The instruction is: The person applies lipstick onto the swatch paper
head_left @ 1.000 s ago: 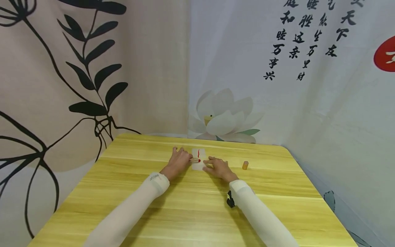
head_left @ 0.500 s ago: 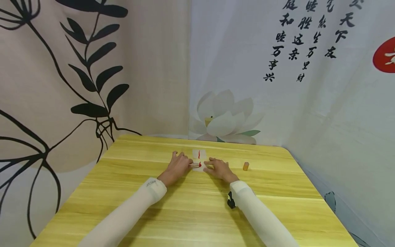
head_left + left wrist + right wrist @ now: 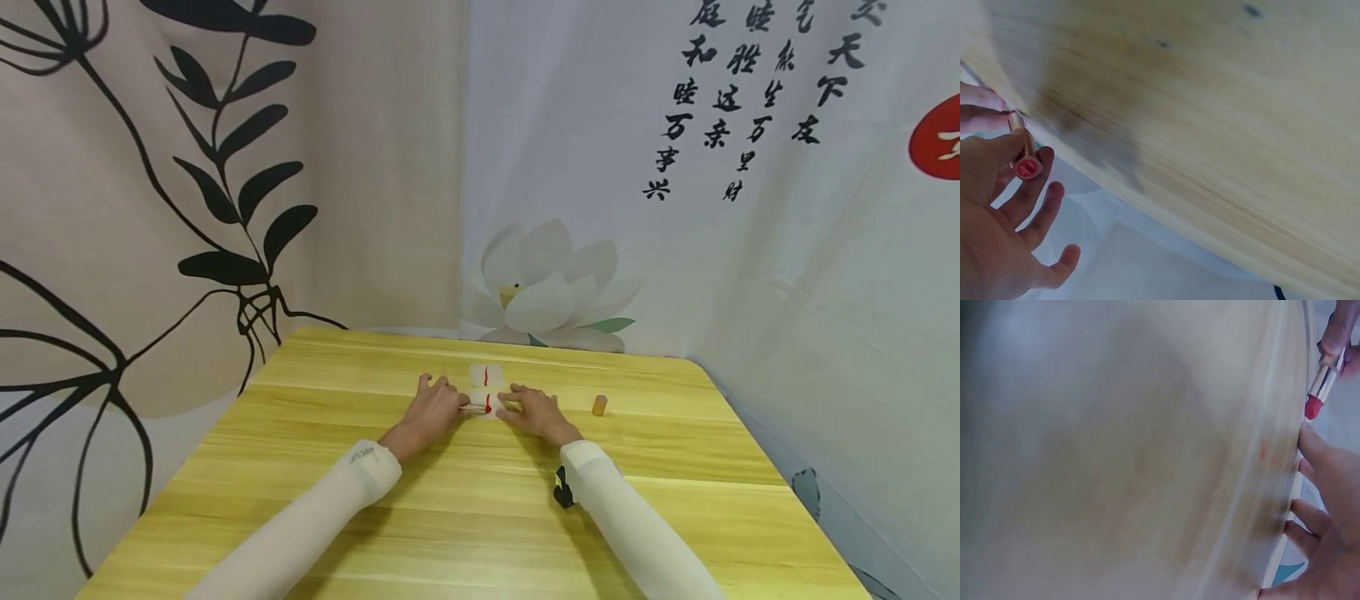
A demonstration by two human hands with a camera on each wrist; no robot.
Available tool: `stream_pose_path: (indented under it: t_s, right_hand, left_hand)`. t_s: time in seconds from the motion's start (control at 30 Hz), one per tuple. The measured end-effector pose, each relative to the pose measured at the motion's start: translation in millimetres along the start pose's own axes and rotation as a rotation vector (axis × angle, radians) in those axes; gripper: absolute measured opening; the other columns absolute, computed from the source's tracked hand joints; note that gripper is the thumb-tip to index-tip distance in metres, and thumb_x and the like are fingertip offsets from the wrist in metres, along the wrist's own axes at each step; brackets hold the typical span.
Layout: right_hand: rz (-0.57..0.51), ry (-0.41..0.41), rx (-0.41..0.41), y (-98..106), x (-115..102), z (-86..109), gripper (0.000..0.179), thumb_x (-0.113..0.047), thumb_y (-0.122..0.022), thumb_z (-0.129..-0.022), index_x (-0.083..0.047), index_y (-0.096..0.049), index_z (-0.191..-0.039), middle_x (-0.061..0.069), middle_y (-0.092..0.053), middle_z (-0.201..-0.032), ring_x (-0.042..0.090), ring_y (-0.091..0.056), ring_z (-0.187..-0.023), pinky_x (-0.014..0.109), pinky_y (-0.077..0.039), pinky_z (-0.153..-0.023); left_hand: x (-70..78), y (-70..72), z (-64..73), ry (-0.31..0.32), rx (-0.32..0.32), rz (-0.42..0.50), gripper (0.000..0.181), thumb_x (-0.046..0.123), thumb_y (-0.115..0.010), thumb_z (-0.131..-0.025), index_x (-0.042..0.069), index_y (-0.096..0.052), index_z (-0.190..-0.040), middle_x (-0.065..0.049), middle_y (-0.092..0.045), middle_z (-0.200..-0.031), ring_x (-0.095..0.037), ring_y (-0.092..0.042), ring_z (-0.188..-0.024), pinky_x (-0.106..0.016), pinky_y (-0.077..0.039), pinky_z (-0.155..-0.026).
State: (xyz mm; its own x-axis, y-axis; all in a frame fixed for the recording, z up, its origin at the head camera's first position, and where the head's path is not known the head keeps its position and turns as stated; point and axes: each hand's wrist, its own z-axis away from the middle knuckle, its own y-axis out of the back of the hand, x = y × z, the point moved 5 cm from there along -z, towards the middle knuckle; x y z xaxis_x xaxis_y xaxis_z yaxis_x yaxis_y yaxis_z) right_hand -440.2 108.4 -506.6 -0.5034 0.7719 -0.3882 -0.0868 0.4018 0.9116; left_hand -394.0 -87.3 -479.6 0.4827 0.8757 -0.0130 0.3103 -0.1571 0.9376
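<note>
Shifted: red tip [image 3: 1314,407] of the lipstick [image 3: 1322,382], lower on the white paper [image 3: 477,377] than a second ago, the lower red stroke [image 3: 488,400] longer. Left hand [image 3: 429,412], mine: lipstick gripped between thumb and fingers, tip at the paper. Right hand [image 3: 536,411]: fingers loose at the paper's right edge, gripping nothing; whether they press it, I cannot tell. Handling, as I judge it: light, stiff-bodied, smooth, perhaps slippery; tip soft, apt to smear or snap if I lean on it. Best hold: mid-body, clear of the tip. Small tan block [image 3: 599,406], perhaps its cap: on the table [image 3: 465,517], to the right.
</note>
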Motion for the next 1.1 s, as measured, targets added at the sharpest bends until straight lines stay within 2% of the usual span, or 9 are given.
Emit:
stream_pose_path:
  t_s: [0.23, 0.73, 0.93, 1.1]
  right_hand:
    - [-0.016, -0.004, 0.007, -0.8, 4.4, 0.8, 0.045, -0.036, -0.066, -0.104, -0.015, -0.065, -0.143, 0.020, -0.047, -0.157, 0.055, -0.047, -0.136, 0.087, -0.022, -0.102]
    - [-0.030, 0.001, 0.016, 5.6, 4.1, 3.7, 0.044, -0.033, -0.067, -0.103, -0.013, -0.065, -0.143, 0.021, -0.048, -0.156, 0.054, -0.049, -0.135, 0.086, -0.022, -0.103]
    - [-0.025, 0.029, 0.043, 5.3, 0.5, 4.8, 0.042, -0.029, -0.068, -0.103, -0.010, -0.067, -0.140, 0.024, -0.050, -0.153, 0.054, -0.051, -0.133, 0.088, -0.024, -0.100]
    - [-0.040, 0.051, 0.048, 4.0, -4.1, 5.7, 0.041, -0.028, -0.069, -0.102, -0.009, -0.068, -0.139, 0.025, -0.051, -0.152, 0.052, -0.052, -0.134, 0.088, -0.023, -0.099]
  left_hand:
    - [4.1, 3.1, 2.4, -0.006, 0.004, -0.003, 0.006, 0.025, -0.079, -0.095, 0.019, -0.081, -0.097, 0.004, -0.073, -0.086, -0.022, -0.060, -0.090, -0.064, -0.034, -0.107]
    - [6.1, 3.4, 4.5, -0.013, 0.017, -0.004, 0.006, 0.025, -0.079, -0.095, 0.020, -0.080, -0.097, 0.004, -0.072, -0.084, -0.022, -0.062, -0.092, -0.064, -0.035, -0.106]
    - [4.1, 2.7, 7.5, -0.007, 0.030, 0.053, 0.012, 0.023, -0.078, -0.096, 0.015, -0.079, -0.104, 0.000, -0.075, -0.092, -0.025, -0.063, -0.095, -0.066, -0.034, -0.106]
    - [-0.5, 4.7, 11.1, 0.025, 0.051, 0.079, 0.011, 0.023, -0.076, -0.097, 0.013, -0.074, -0.103, 0.001, -0.075, -0.092, -0.024, -0.063, -0.096, -0.066, -0.033, -0.108]
